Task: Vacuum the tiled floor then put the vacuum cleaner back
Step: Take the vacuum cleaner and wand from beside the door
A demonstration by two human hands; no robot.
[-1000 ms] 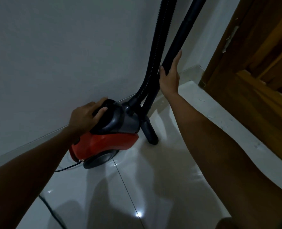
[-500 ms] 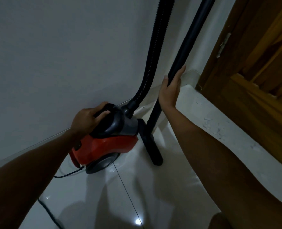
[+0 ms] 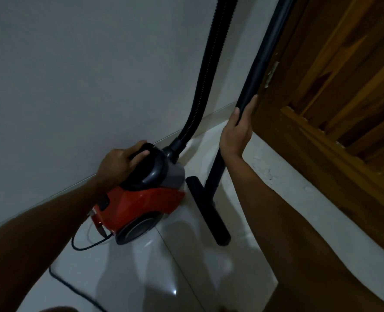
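Vacuum cleaner [image 3: 141, 199] parked on the tiled floor [image 3: 197, 278] against the white wall [image 3: 85, 75], by the wooden door [image 3: 333, 109]. Looks like the put-back stage. Wand [image 3: 254, 79] now stands apart from the hose [image 3: 209, 64]; a second ago they overlapped, floor head [image 3: 206, 210] tucked closer. My left hand [image 3: 119, 164] still grips the carry handle; right hand [image 3: 237, 131] loosely open, cupping the wand.
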